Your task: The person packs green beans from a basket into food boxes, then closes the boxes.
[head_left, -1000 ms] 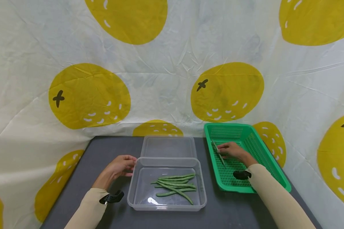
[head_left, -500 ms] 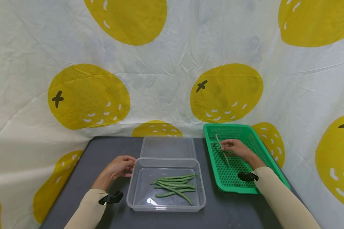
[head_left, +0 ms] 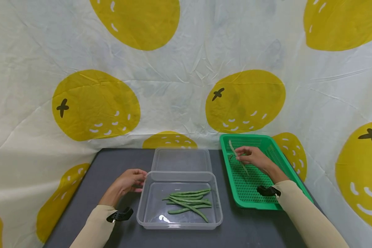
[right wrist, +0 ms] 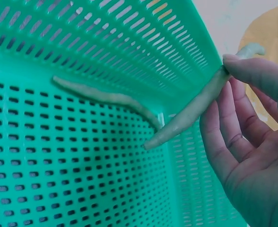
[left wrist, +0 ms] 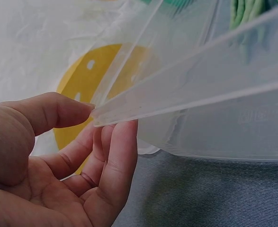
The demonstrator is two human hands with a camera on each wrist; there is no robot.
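Observation:
My right hand [head_left: 255, 160] pinches a green bean [right wrist: 188, 113] between thumb and fingertips, inside the far left part of the green plastic basket [head_left: 257, 205]. A second green bean [right wrist: 108, 97] lies on the basket floor below, by the side wall in the right wrist view. On the left, my other hand [head_left: 127, 182] grips the rim of a clear plastic container [left wrist: 210, 94] at its far left corner, thumb on top and fingers beneath. Several green beans [head_left: 190, 199] lie in a loose pile in the container's right half.
A clear flat lid [head_left: 183, 159] lies behind the container on the dark grey table [head_left: 111, 165]. The basket stands at the right end of the table. A white cloth [head_left: 173, 103] with yellow fruit prints hangs behind.
My right hand has picked the green bean up from the basket floor and lifted it, showing the other bean beneath. My left hand has stayed at the container's corner.

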